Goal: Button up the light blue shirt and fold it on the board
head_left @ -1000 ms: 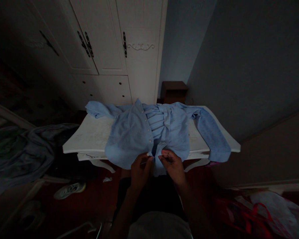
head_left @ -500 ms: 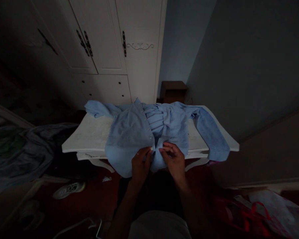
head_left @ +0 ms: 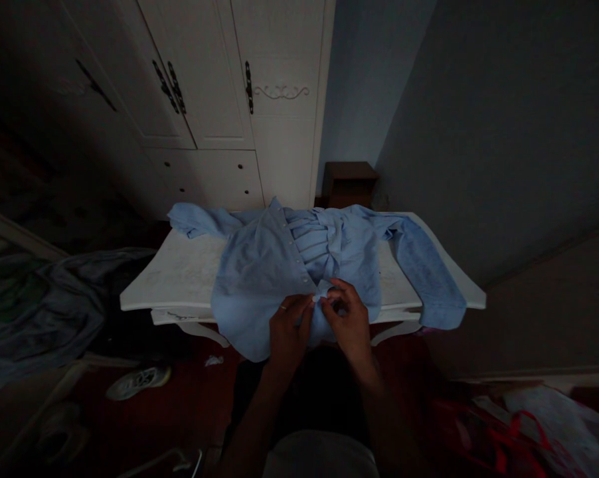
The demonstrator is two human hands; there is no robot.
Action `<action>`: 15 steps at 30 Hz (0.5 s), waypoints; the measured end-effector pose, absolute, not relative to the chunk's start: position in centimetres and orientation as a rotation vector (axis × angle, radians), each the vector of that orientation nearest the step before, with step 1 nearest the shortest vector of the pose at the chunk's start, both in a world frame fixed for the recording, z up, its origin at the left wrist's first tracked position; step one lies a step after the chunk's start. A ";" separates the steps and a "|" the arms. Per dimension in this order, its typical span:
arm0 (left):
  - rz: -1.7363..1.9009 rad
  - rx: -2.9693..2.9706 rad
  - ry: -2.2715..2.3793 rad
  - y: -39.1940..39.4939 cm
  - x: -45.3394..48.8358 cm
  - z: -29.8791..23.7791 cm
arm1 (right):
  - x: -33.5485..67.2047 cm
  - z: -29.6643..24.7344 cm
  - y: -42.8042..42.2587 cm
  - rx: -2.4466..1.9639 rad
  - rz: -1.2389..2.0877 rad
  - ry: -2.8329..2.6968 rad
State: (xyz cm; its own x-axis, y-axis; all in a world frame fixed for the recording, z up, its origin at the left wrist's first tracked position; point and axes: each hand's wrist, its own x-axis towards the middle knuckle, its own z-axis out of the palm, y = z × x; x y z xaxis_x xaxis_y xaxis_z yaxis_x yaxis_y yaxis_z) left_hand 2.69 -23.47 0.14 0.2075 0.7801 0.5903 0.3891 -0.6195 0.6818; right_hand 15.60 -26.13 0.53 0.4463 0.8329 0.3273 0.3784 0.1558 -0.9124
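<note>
At the table's [head_left: 182, 272] near edge, my left hand [head_left: 288, 329] pinches the blue shirt [head_left: 259, 269]. My right hand [head_left: 350, 326] grips it alongside.

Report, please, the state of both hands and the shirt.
Left hand and right hand pinching shirt at front edges, fingertips close together. Shirt spread on white table, front open beyond the hands. Nothing visible blocking the hands.
</note>
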 end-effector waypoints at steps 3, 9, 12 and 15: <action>1.392 2.147 1.086 -23.7 3.0 -0.6 | 15.3 0.2 -26.1 -1.451 0.479 -1.116; 1.366 2.176 1.152 -23.7 2.9 -1.3 | 15.3 -0.2 -26.4 -1.401 0.676 -0.918; 1.359 2.133 1.149 -23.7 2.9 -1.5 | 15.4 -0.4 -26.6 -1.402 0.712 -0.875; 1.395 2.049 1.162 -23.8 3.1 -1.7 | 15.4 -0.6 -26.7 -1.418 0.704 -0.882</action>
State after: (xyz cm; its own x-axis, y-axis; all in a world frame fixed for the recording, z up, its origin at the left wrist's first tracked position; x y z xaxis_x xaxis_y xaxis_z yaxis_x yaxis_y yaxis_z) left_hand 3.14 -23.78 -1.67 0.1559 0.8101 0.5652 0.4094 -0.5738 0.7094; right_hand 15.43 -26.70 -0.61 0.5192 0.8492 0.0960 0.0948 0.0545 -0.9940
